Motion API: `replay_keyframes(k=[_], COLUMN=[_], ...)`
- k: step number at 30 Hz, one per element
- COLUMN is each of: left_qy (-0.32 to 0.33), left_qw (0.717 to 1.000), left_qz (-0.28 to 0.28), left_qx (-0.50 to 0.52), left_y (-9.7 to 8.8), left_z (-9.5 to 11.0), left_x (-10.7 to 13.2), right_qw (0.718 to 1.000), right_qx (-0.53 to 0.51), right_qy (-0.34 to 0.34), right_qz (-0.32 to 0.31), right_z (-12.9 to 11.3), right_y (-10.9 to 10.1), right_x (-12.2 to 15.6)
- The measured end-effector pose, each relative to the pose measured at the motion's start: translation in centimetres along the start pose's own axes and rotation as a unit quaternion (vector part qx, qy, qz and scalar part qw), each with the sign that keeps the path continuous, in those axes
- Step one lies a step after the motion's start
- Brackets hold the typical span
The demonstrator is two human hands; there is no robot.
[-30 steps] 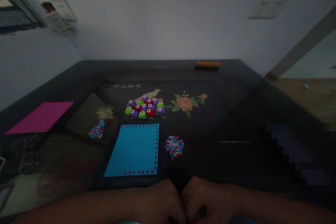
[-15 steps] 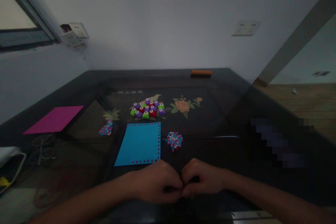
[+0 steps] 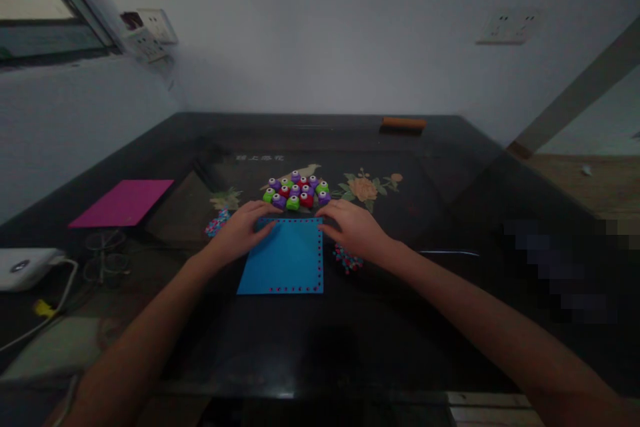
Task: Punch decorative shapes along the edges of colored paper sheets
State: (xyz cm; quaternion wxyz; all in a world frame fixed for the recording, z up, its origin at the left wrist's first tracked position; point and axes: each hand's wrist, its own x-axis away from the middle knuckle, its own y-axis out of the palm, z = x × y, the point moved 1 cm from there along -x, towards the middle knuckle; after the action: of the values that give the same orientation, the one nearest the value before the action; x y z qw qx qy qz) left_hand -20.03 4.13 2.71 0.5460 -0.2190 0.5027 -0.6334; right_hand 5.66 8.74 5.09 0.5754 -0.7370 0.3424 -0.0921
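Observation:
A blue sheet of card (image 3: pixel 290 257) lies flat on the dark table, with small dark pink dots along its top, right and part of its bottom edge. My left hand (image 3: pixel 239 232) is at its top left corner, thumb and fingers apart. Over the top right corner is my right hand (image 3: pixel 356 228), fingers likewise stretched and apart. Just beyond the fingertips sits a cluster of small purple, green and red toys with eyes (image 3: pixel 295 191). Partly behind my right hand is a pile of tiny pink, blue and white beads (image 3: pixel 349 260); a similar bead pile (image 3: pixel 216 221) shows beside my left hand.
A magenta sheet (image 3: pixel 123 203) lies at the left, near a clear-looking cable bundle (image 3: pixel 106 257) and a white device (image 3: pixel 27 268) with a cord. An orange roll-like object (image 3: pixel 403 123) is at the table's back edge. A pixelated patch covers something on the right.
My hands were together, closed, in front of the card's lower right. They have parted and reached forward to its top corners, with fingers opened. The view has shifted slightly.

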Motion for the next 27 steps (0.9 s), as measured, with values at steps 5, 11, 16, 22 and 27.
replay_keyframes(k=[5, 11, 16, 22, 27], left_qy=[-0.030, -0.077, -0.080, -0.070, -0.056], left_qw=[0.998, 0.992, 0.991, 0.992, 0.992], left_qz=[-0.051, -0.100, -0.107, -0.100, -0.100], left_qx=[0.006, -0.008, -0.024, -0.032, -0.057], left_y=[0.3, 0.7, 0.9, 0.9, 0.9], left_z=[-0.6, -0.9, -1.3, -1.5, -1.6], left_x=[0.2, 0.3, 0.3, 0.3, 0.4], right_qw=[0.996, 0.990, 0.987, 0.987, 0.989], right_qx=[0.078, 0.128, 0.141, 0.138, 0.135], right_qy=[0.013, 0.003, -0.002, 0.007, 0.001], right_qz=[-0.050, -0.064, -0.076, -0.078, -0.061], right_z=[0.3, 0.4, 0.4, 0.3, 0.2], right_y=[2.1, 3.1, 3.4, 3.3, 3.3], right_x=[-1.7, -1.2, -1.3, -1.3, -1.1])
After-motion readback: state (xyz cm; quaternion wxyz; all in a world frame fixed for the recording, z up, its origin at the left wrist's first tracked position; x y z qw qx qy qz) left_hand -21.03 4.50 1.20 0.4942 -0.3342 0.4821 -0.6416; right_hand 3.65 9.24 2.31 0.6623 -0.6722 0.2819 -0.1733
